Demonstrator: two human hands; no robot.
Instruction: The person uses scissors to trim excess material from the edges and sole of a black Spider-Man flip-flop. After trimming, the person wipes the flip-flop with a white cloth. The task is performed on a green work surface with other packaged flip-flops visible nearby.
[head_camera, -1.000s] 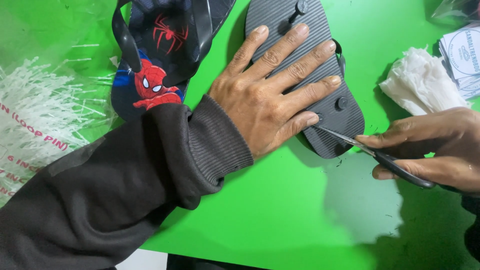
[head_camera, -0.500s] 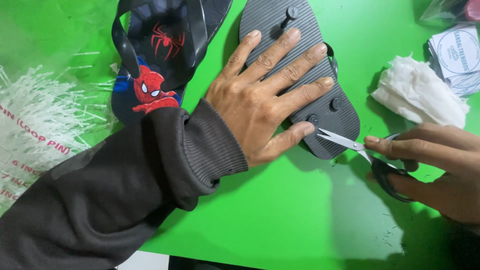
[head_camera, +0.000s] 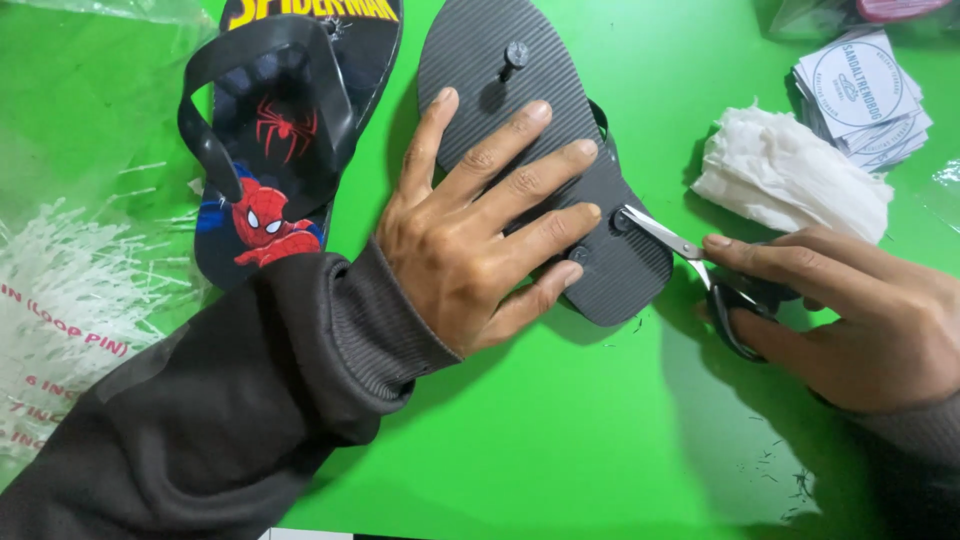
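**Scissor tips at a strap plug on an upturned sandal**

On the far left of the green table (head_camera: 560, 450) lies a clear plastic bag (head_camera: 70, 300) full of thin white loop pins. Beside it sits a dark flip-flop (head_camera: 290, 130), strap side up, with a red spider and a masked cartoon figure printed on its footbed. Just right of that, a second flip-flop lies sole up, the grey sandal (head_camera: 500, 90), its ribbed underside showing and a round strap plug standing near the toe.

The left hand (head_camera: 470, 240), in a dark ribbed sleeve, lies flat across the grey sandal with fingers spread wide, pressing it down and gripping nothing. Its fingertips end near two more plugs at the heel end.

The right hand (head_camera: 850, 310) is closed around the black handles of a pair of scissors (head_camera: 700, 265). The blades stand slightly parted, their tips touching the heel-side plug. Small dark trimmings dot the table below that hand.

Behind the right hand rests a wad of white tissue (head_camera: 790, 180), and further right a stack of round-printed paper labels (head_camera: 865, 95).
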